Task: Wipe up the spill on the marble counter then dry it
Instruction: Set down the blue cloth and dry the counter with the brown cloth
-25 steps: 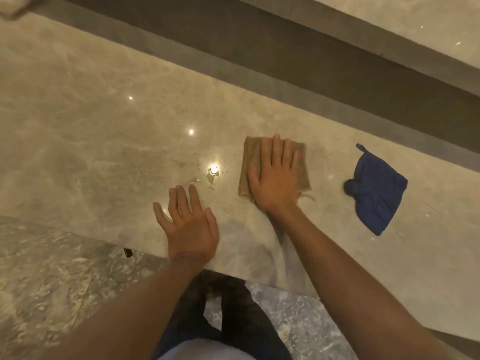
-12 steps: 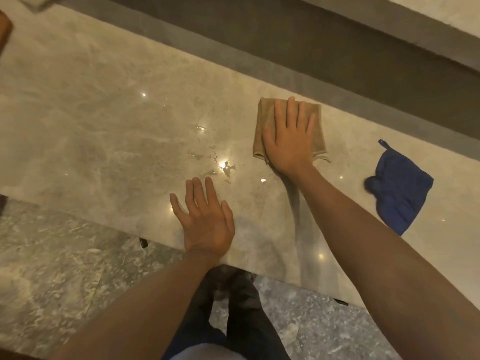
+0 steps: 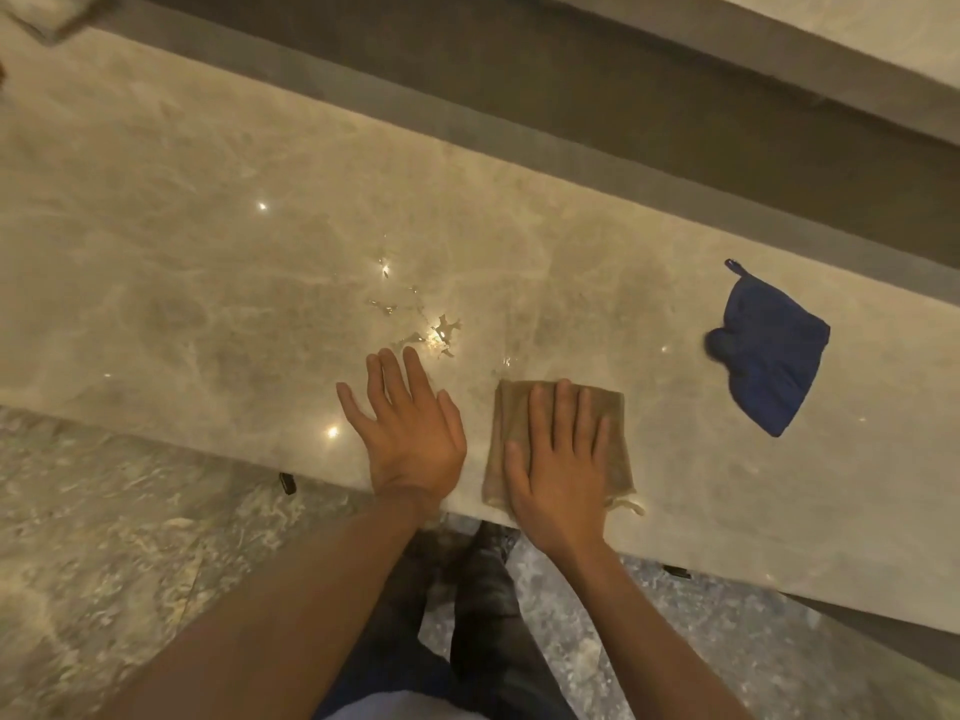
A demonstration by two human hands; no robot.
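Observation:
A folded tan cloth (image 3: 613, 433) lies at the near edge of the beige marble counter (image 3: 208, 283). My right hand (image 3: 558, 459) presses flat on that cloth, fingers spread. My left hand (image 3: 410, 426) rests flat on the bare marble just to its left, holding nothing. A small glistening spill (image 3: 426, 324) of scattered droplets sits just beyond my left fingertips. A crumpled blue cloth (image 3: 769, 350) lies on the counter to the right, apart from both hands.
A dark recessed ledge (image 3: 571, 111) runs along the counter's far side, with another pale surface above it. The counter's near edge drops to a mottled grey stone floor (image 3: 104, 537). My legs and shoes stand below the edge.
My right hand has dragged the tan cloth from the far side of the counter back toward the near edge. The left hand has stayed flat in place.

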